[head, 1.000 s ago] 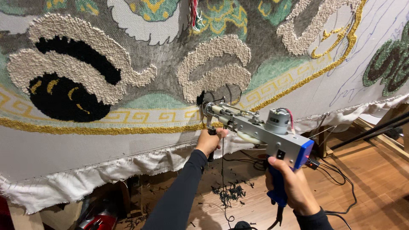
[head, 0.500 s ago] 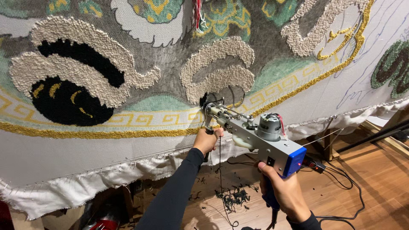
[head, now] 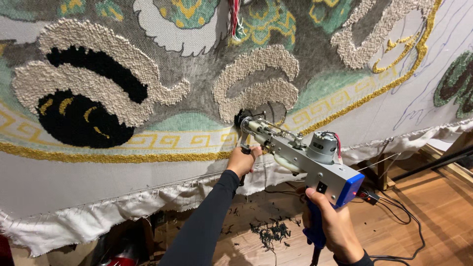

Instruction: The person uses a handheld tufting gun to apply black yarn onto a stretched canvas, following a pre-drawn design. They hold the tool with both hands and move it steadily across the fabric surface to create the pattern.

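1. Running up and to the left, the tufting gun point(head: 295, 155) lies with its long axis slanted from the blue rear end near the person's body to the nose, which meets the stretched rug cloth point(head: 148, 197) just below a cream looped scroll point(head: 256, 83).
2. The right hand point(head: 332, 226) is the nearer one to the body; its fingers are wrapped tight around the blue rear grip beneath the gun's blue end cap, index finger lying up along the housing near a small switch.
3. The left hand point(head: 242, 160), on a dark-sleeved arm, reaches farther forward and is closed around the front handle just under the nose, knuckles close to the cloth.
4. The nose sits above and slightly left of the left fingers, so the point of contact lies away from both hands, along the gun's axis.
5. Whether the needle is actually through the cloth or only touching it I cannot tell; a dark tufted patch hides the tip.
6. A grey motor point(head: 322, 146) stands on top between the two hands.
7. Below, dark yarn clippings point(head: 268, 234) lie on the wooden floor point(head: 423, 212), with black cables point(head: 399, 209) trailing to the right.
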